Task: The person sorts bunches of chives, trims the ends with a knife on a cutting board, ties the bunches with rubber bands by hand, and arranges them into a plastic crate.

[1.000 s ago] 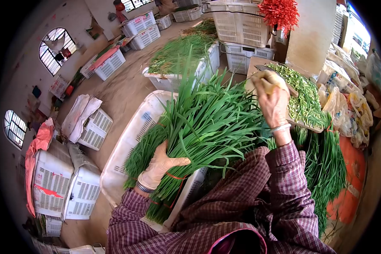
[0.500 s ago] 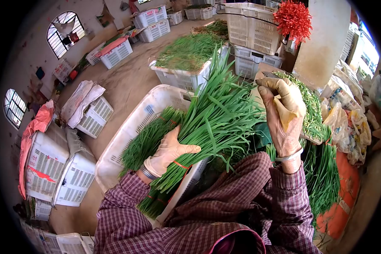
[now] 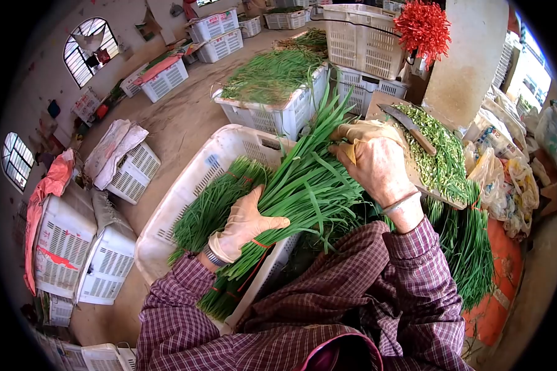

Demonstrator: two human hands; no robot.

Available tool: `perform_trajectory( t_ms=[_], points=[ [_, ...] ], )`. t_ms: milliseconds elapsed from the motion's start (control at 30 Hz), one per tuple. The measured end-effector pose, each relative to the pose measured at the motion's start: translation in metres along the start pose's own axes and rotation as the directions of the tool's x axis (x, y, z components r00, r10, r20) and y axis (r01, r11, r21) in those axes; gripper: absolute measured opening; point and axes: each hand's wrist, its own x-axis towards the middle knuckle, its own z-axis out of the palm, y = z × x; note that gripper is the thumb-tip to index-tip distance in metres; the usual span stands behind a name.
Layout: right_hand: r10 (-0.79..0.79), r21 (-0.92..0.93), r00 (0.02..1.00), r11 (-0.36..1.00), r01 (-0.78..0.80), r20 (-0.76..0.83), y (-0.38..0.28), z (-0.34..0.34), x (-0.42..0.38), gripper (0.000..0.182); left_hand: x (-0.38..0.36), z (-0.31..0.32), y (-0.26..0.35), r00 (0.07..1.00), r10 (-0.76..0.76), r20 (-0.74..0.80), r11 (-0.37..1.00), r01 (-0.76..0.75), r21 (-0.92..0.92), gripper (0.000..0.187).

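My left hand (image 3: 244,224), in a pale glove, grips a large bunch of garlic chives (image 3: 306,185) above its red band (image 3: 260,243). The leaves fan up and to the right over a white crate (image 3: 189,167). Among the leaf tips is my right hand (image 3: 374,162), in a torn pale glove, with thumb and fingers curled in on the leaves; the exact pinch is partly hidden. Other tied chive bunches (image 3: 220,195) lie in the crate under and beside my left hand.
A knife (image 3: 408,128) lies on a board (image 3: 387,102) covered with chopped green stem pieces (image 3: 439,154). More chives (image 3: 467,260) hang at the right, near plastic bags (image 3: 507,185). A crate of loose greens (image 3: 278,114) stands ahead, with stacked white crates (image 3: 362,40) behind it.
My right hand has moved left and down from above the board to the chive leaves, uncovering the knife. My left hand keeps its hold on the bunch.
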Motion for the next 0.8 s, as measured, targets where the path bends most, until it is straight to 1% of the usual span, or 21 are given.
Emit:
perform_trajectory(
  t_ms=[67,167,233,300,333,367,400,433,467,500,533,567,600,633,667,700,733,800],
  points=[
    [-0.014,0.058,0.999,0.998,0.012,0.029,-0.001,0.003,0.0,0.011,0.0,0.002,-0.008,1.0,0.004,-0.015,1.0,-0.004,0.022,0.08],
    [-0.02,0.055,1.0,0.998,0.019,0.017,0.0,0.008,-0.001,0.009,0.0,0.004,-0.015,1.0,-0.002,-0.031,0.999,0.003,0.039,0.082],
    [-0.021,0.065,1.0,0.998,0.02,0.021,0.003,0.01,-0.002,0.008,0.0,0.001,-0.006,0.999,-0.016,-0.032,0.999,0.017,0.032,0.083],
    [0.009,-0.029,0.998,1.0,-0.011,-0.062,0.01,0.013,-0.005,0.008,-0.001,-0.004,0.005,0.999,-0.014,0.039,0.997,0.017,-0.075,0.08],
    [0.06,-0.142,0.991,0.987,-0.078,-0.123,0.02,0.017,-0.008,0.011,0.001,-0.003,0.006,0.999,-0.022,0.047,0.983,0.031,-0.184,0.076],
    [0.096,-0.164,0.98,0.979,-0.124,-0.173,0.04,0.018,-0.01,0.012,0.0,-0.006,0.008,0.996,-0.066,0.056,0.977,0.076,-0.199,0.074],
    [0.235,-0.18,0.966,0.951,-0.251,-0.105,0.044,-0.002,-0.01,0.014,0.001,-0.011,0.017,0.991,-0.115,0.062,0.969,0.125,-0.214,0.073],
    [0.485,-0.252,0.874,0.847,-0.469,0.005,0.046,-0.015,-0.013,0.018,0.005,-0.014,0.011,0.982,-0.137,0.127,0.923,0.173,-0.343,0.071],
    [0.231,-0.153,0.969,0.958,-0.243,-0.094,0.073,-0.018,-0.022,0.025,0.005,-0.021,0.018,0.962,-0.158,0.225,0.858,0.246,-0.45,0.073],
    [0.249,-0.119,0.96,0.957,-0.264,-0.127,0.077,-0.022,-0.033,0.04,0.005,-0.024,0.024,0.962,-0.158,0.221,0.791,0.257,-0.555,0.068],
    [0.255,-0.095,0.96,0.959,-0.267,-0.119,0.069,-0.026,-0.035,0.063,0.006,-0.026,0.028,0.964,-0.154,0.218,0.713,0.261,-0.651,0.064],
    [0.187,-0.058,0.98,0.98,-0.191,-0.067,0.056,-0.032,-0.039,0.074,0.01,-0.029,0.029,0.944,-0.112,0.311,0.627,0.31,-0.714,0.051],
    [0.115,-0.02,0.993,0.993,-0.116,-0.021,0.033,-0.036,-0.038,0.085,0.011,-0.03,0.038,0.914,-0.151,0.377,0.533,0.396,-0.748,0.042],
    [0.004,-0.03,0.997,1.0,-0.002,0.073,0.015,-0.032,-0.04,0.09,0.018,-0.032,0.035,0.897,-0.158,0.414,0.534,0.43,-0.728,0.041],
    [-0.088,0.012,0.983,0.996,0.087,0.16,-0.004,-0.027,-0.043,0.092,0.024,-0.031,0.032,0.877,-0.163,0.452,0.534,0.464,-0.707,0.04],
    [-0.179,0.069,0.953,0.984,0.167,0.244,-0.022,-0.023,-0.045,0.095,0.026,-0.028,0.037,0.876,-0.123,0.467,0.483,0.464,-0.743,0.036],
    [-0.257,0.17,0.915,0.962,0.213,0.31,-0.039,-0.018,-0.045,0.095,0.029,-0.024,0.037,0.876,-0.125,0.466,0.482,0.464,-0.744,0.036],
    [-0.363,0.2,0.858,0.93,0.309,0.363,-0.055,-0.005,-0.044,0.091,0.033,-0.017,0.035,0.933,0.076,0.351,0.407,0.293,-0.865,0.035]
  ],
)
